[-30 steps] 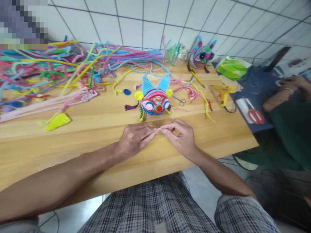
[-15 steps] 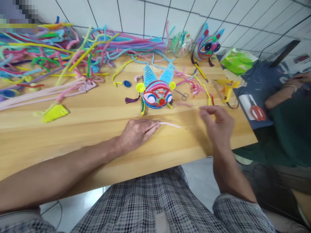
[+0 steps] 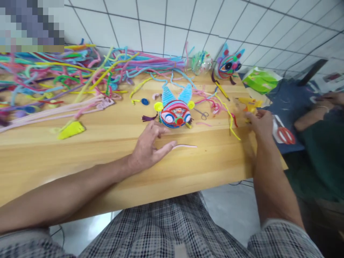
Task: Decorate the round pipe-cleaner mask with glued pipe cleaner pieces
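Note:
My left hand (image 3: 147, 147) rests on the table with thumb and fingers apart. Its thumb tip is at the end of a short pale pink pipe cleaner (image 3: 185, 146) lying on the wood. Just beyond that hand sits a colourful lion-like head (image 3: 176, 113) with blue ears, yellow discs and round white eyes; the fingers partly cover its lower left. To the right, my right hand (image 3: 260, 123) has its fingers closed around the handle of a yellow glue gun (image 3: 249, 103). The hand hides most of the handle and is slightly blurred.
Many pipe cleaners (image 3: 150, 64) heap along the back left. A second lion-like head (image 3: 228, 66), a clear ball (image 3: 202, 62) and a yellow pencil (image 3: 222, 90) stand or lie behind. Small scissors (image 3: 202, 114) and red-handled scissors (image 3: 285, 135) lie rightward, near another person's arm (image 3: 309, 116).
My right hand has moved right and away from me to the glue gun and closed on its handle. My left fingers have spread, letting go of the pink pipe cleaner. The view has tilted slightly.

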Available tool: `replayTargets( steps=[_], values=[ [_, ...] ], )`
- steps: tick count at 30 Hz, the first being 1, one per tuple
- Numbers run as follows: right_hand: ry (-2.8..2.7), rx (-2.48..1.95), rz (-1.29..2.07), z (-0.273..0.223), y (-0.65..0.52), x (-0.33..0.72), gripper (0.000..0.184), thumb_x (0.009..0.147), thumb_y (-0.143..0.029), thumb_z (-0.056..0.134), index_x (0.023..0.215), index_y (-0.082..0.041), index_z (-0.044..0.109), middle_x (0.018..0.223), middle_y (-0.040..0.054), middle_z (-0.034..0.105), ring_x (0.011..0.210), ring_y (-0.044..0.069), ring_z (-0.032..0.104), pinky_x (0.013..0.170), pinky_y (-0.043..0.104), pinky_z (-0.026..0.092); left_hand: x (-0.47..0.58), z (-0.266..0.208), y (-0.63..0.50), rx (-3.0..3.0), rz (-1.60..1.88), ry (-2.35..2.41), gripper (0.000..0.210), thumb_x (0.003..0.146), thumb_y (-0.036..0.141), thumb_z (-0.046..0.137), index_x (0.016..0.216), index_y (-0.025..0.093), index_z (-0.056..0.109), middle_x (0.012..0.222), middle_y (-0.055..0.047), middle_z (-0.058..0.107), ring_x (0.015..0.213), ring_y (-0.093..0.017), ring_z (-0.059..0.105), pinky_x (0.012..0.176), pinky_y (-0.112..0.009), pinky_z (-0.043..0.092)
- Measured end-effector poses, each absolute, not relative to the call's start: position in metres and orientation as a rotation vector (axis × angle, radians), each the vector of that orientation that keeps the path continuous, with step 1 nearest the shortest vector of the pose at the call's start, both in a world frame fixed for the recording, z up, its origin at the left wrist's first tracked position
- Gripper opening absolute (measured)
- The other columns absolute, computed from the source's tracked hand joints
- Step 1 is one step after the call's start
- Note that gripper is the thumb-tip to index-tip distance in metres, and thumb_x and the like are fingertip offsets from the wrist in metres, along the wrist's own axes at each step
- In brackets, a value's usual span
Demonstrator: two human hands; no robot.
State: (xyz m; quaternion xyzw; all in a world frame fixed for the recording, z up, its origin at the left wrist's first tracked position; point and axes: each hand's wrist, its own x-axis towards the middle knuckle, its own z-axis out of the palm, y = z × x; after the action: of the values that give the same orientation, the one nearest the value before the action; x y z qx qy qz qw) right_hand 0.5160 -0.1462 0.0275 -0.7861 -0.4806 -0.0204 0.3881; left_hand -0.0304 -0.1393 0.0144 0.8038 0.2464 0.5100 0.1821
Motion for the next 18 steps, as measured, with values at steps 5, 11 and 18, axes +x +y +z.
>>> replayTargets(
  steps=[5,11,18],
  values=[
    [-0.878,-2.179,0.096,0.049,-0.12,0.517,0.057,0.083,-0.016,0.106,0.062,-0.036,0.057,0.058,-0.0056,0.058,0.061,0.016,0.048,0.067,0.043,0.039,-0.031,-0.007,-0.115,2.054,1.421,1.007,0.075,0.113,0.064,0.091,0.168,0.03,0.053,0.162,-0.016,0.07,0.143,-0.033,0.075,0.116,-0.051,0.071],
    [-0.81,-2.066,0.164,0.079,-0.107,0.496,0.04,0.091,-0.008,0.092,0.067,-0.03,0.069,0.059,-0.0031,0.067,0.048,0.012,0.05,0.055,0.037,0.035,-0.026,-0.022,-0.089,1.945,1.238,1.042,0.135,0.092,0.077,0.109,0.192,0.028,0.033,0.195,-0.029,0.047,0.177,-0.048,0.059,0.137,-0.063,0.064],
    [-1.31,-1.516,0.318,0.135,-0.152,0.368,0.007,0.091,-0.03,0.091,0.095,-0.025,0.088,0.11,0.0175,0.096,0.064,0.019,0.073,0.06,0.04,0.054,-0.024,-0.029,-0.064,1.903,1.148,0.832,0.144,0.088,0.069,0.115,0.198,0.028,0.031,0.204,-0.029,0.039,0.191,-0.049,0.048,0.151,-0.064,0.055]
  ],
)
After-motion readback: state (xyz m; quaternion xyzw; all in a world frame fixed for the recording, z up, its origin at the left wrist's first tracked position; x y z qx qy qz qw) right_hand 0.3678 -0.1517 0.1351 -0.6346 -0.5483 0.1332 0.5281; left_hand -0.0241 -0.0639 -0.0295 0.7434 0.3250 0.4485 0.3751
